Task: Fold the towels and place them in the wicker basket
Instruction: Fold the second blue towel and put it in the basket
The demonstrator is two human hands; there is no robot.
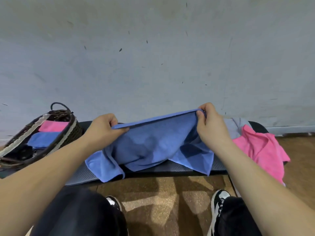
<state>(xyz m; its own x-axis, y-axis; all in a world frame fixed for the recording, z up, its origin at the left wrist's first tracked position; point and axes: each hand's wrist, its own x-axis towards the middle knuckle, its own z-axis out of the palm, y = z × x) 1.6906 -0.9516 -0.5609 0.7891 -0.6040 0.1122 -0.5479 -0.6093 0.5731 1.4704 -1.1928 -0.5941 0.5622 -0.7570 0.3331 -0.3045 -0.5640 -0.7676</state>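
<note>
Left grip [104, 127] and right grip [211, 124] each pinch blue towel [153, 143] by top edge, mid-frame, folds hiding part of surface [81, 174], basket [77, 131] cut off at left

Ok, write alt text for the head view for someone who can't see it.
The left hand and right hand pinch the top edge of a blue towel over a dark bench. At left, a wicker basket holds a folded pink towel and a folded blue towel; at right lies a loose pink towel.
</note>
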